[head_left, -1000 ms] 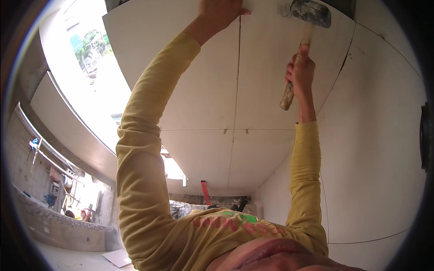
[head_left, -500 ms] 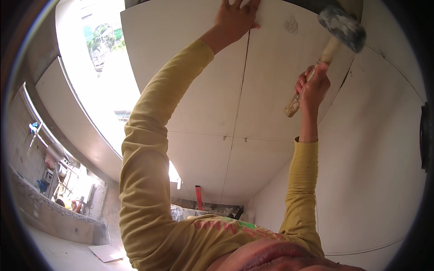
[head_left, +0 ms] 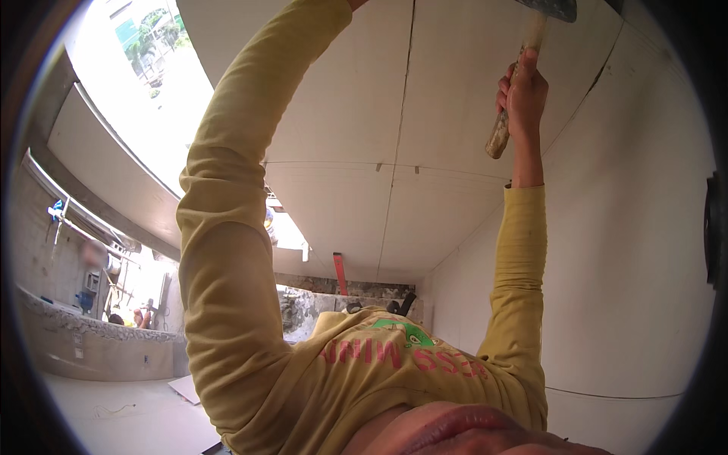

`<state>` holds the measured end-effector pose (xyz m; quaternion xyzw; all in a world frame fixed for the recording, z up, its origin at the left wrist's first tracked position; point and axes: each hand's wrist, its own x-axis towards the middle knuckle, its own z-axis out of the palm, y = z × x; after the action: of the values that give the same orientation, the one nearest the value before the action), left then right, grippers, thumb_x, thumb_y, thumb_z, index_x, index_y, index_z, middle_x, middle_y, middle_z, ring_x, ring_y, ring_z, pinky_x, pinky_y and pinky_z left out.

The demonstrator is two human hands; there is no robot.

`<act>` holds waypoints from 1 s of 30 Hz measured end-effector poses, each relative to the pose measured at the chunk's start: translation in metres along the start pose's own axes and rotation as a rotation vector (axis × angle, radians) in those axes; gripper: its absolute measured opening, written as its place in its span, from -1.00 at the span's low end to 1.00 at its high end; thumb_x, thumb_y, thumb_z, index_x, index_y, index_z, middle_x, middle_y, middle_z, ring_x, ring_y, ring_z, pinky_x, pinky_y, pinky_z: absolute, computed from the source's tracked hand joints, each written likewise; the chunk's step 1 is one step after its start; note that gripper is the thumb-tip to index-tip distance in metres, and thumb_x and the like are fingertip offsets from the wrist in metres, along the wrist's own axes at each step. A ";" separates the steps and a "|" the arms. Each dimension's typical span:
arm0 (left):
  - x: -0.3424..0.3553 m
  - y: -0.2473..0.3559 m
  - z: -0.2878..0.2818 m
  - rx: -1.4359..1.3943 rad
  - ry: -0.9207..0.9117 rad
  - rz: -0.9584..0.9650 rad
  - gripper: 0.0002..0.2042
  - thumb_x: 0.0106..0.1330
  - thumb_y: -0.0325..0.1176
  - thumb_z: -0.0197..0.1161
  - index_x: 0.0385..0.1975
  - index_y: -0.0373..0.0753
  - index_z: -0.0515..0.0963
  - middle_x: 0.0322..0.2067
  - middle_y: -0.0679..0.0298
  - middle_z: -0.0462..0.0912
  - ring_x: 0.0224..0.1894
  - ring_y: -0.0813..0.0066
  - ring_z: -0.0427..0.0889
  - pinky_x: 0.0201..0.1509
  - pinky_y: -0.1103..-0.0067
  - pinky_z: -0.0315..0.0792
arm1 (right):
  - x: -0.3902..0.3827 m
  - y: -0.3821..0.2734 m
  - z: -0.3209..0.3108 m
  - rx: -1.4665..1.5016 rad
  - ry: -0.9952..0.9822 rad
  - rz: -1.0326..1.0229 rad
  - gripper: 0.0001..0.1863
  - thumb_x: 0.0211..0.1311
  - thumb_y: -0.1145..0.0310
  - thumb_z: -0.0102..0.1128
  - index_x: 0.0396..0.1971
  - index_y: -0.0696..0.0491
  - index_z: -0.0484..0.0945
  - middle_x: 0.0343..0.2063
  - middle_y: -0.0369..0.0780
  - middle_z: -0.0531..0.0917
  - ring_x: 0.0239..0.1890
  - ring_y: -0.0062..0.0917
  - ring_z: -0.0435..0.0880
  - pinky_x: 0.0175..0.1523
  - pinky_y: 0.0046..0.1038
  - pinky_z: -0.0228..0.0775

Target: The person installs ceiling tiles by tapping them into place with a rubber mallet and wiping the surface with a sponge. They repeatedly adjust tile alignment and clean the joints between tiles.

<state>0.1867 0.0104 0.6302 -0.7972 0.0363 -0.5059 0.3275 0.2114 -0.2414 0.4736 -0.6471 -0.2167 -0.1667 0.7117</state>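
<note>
My right hand is wrapped round the wooden handle of a mallet. Its dark, white-smeared head is partly cut off by the upper edge. Behind it lies a surface of large pale tile-like slabs, split by thin dark joints. My left arm, in a yellow sleeve, stretches up past the upper edge. Only a sliver of its wrist shows, so the hand and its fingers are out of view. Two small tabs stick up along a cross joint between the slabs.
At the left is a bright opening with greenery outside. A red bar stands near a rough grey wall edge. Another person is partly visible low on the left, near poles and containers. A smooth pale wall runs along the right.
The view has shifted, so both arms sit higher in the picture. My left hand, seen before with fingers resting on the slab, has left the frame. The mallet's head now meets the upper edge.
</note>
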 end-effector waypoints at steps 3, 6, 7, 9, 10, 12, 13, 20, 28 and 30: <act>-0.012 -0.002 0.013 0.006 0.058 0.001 0.03 0.21 0.37 0.24 0.56 -0.14 0.03 0.57 0.23 0.07 0.62 -0.01 -0.18 0.54 -0.29 -0.33 | -0.022 0.001 0.004 -0.029 -0.006 -0.034 -0.30 0.46 -0.36 -0.10 -0.48 0.06 0.37 -0.73 -0.37 0.34 -0.80 -0.67 0.28 -0.70 -0.55 0.14; -0.006 0.000 0.012 0.061 0.025 0.005 0.05 0.18 0.38 0.25 0.55 -0.16 0.05 0.56 0.23 0.08 0.62 -0.01 -0.15 0.53 -0.30 -0.33 | -0.034 -0.015 0.019 0.100 0.130 -0.307 -0.32 0.49 -0.29 -0.07 -0.46 0.11 0.38 -0.70 -0.33 0.37 -0.79 -0.67 0.32 -0.70 -0.59 0.16; -0.004 0.000 0.014 0.051 0.027 0.004 0.05 0.17 0.38 0.26 0.55 -0.16 0.06 0.56 0.23 0.08 0.62 -0.02 -0.15 0.53 -0.30 -0.32 | -0.032 -0.018 0.024 0.165 0.193 -0.430 -0.32 0.49 -0.29 -0.06 -0.44 0.13 0.38 -0.69 -0.32 0.39 -0.78 -0.67 0.33 -0.69 -0.59 0.18; -0.002 -0.002 0.019 0.034 0.029 0.004 0.06 0.15 0.38 0.27 0.55 -0.17 0.08 0.56 0.23 0.08 0.62 -0.02 -0.13 0.52 -0.31 -0.31 | -0.015 -0.004 0.036 0.321 0.222 -0.650 -0.31 0.47 -0.29 -0.02 -0.43 0.16 0.37 -0.67 -0.31 0.40 -0.77 -0.67 0.35 -0.68 -0.59 0.20; 0.003 -0.003 0.018 0.035 0.061 0.010 0.06 0.15 0.38 0.27 0.54 -0.17 0.08 0.56 0.23 0.09 0.62 -0.02 -0.13 0.52 -0.31 -0.30 | -0.007 0.008 0.040 0.395 0.241 -0.757 -0.31 0.46 -0.29 0.00 -0.43 0.17 0.36 -0.66 -0.30 0.41 -0.77 -0.67 0.35 -0.68 -0.59 0.21; 0.002 0.001 0.014 0.013 0.107 0.013 0.06 0.15 0.37 0.28 0.54 -0.18 0.09 0.55 0.23 0.10 0.61 -0.02 -0.11 0.52 -0.31 -0.29 | 0.008 0.034 0.031 0.165 0.165 -0.445 -0.25 0.40 -0.38 -0.01 -0.47 0.15 0.33 -0.70 -0.29 0.37 -0.77 -0.63 0.36 -0.69 -0.57 0.18; -0.004 0.004 0.016 0.024 0.083 0.010 0.06 0.15 0.37 0.29 0.54 -0.19 0.09 0.55 0.23 0.11 0.61 -0.02 -0.11 0.52 -0.31 -0.29 | 0.005 0.031 0.027 0.093 0.088 -0.255 -0.23 0.39 -0.41 -0.02 -0.48 0.15 0.33 -0.71 -0.28 0.37 -0.77 -0.62 0.36 -0.69 -0.57 0.17; 0.000 0.003 0.014 0.084 0.033 -0.030 0.06 0.18 0.35 0.28 0.55 -0.20 0.05 0.55 0.24 0.11 0.62 0.00 -0.12 0.54 -0.29 -0.31 | -0.006 -0.018 0.031 0.345 0.255 -0.573 -0.20 0.39 -0.47 -0.15 -0.50 0.10 0.32 -0.74 -0.32 0.35 -0.80 -0.65 0.29 -0.70 -0.47 0.16; -0.005 0.002 -0.007 0.087 -0.097 -0.050 0.04 0.21 0.35 0.25 0.56 -0.20 0.03 0.57 0.26 0.05 0.63 0.01 -0.18 0.54 -0.30 -0.36 | -0.014 -0.037 0.014 0.170 0.115 -0.215 -0.17 0.38 -0.50 -0.20 -0.52 0.11 0.30 -0.75 -0.25 0.36 -0.79 -0.58 0.29 -0.67 -0.49 0.16; -0.004 0.006 -0.008 0.081 -0.136 -0.056 0.06 0.20 0.36 0.25 0.56 -0.21 0.03 0.58 0.25 0.05 0.63 -0.01 -0.17 0.54 -0.30 -0.37 | -0.013 -0.040 0.011 0.306 0.208 -0.455 -0.19 0.39 -0.49 -0.21 -0.52 0.09 0.30 -0.75 -0.27 0.36 -0.79 -0.60 0.29 -0.68 -0.47 0.17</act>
<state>0.1801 0.0037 0.6256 -0.8165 -0.0290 -0.4604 0.3470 0.1783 -0.2349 0.5015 -0.4464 -0.3048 -0.3527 0.7638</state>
